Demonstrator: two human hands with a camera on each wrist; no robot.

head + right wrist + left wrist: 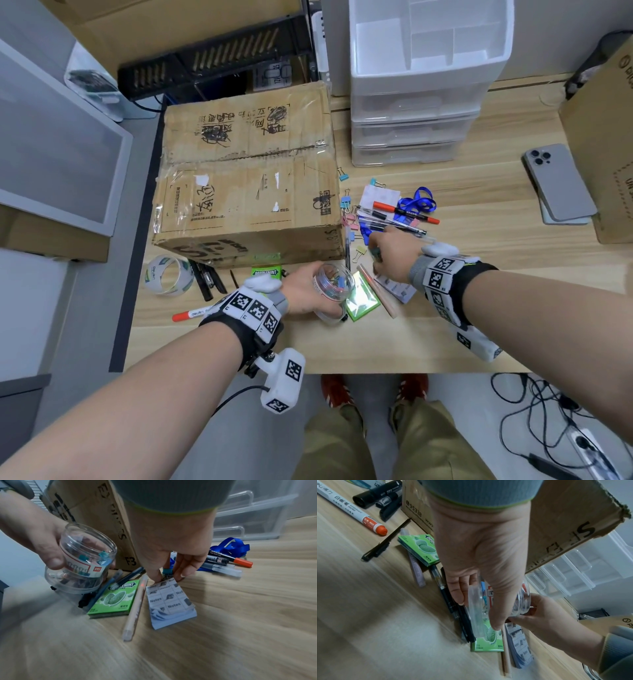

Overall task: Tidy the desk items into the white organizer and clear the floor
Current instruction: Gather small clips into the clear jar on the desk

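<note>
My left hand (306, 289) grips a clear plastic jar (333, 283) just above the desk; the jar (85, 555) is open on top and holds several coloured binder clips. My right hand (169, 576) reaches down beside it and pinches a teal binder clip (166, 571) at the top edge of a blue notes pad (171, 604). More loose binder clips (346, 205) lie by the corner of the cardboard box. The white organizer (421, 85) stands at the back with its drawers closed and top compartments bare.
A large cardboard box (246, 171) fills the desk's left. Pens and a red marker (404, 214) lie with a blue lanyard (419, 200). Green gum boxes (115, 599), a tape roll (168, 274), another marker (191, 313) and a phone (558, 181) are around. Cables trail on the floor (548, 421).
</note>
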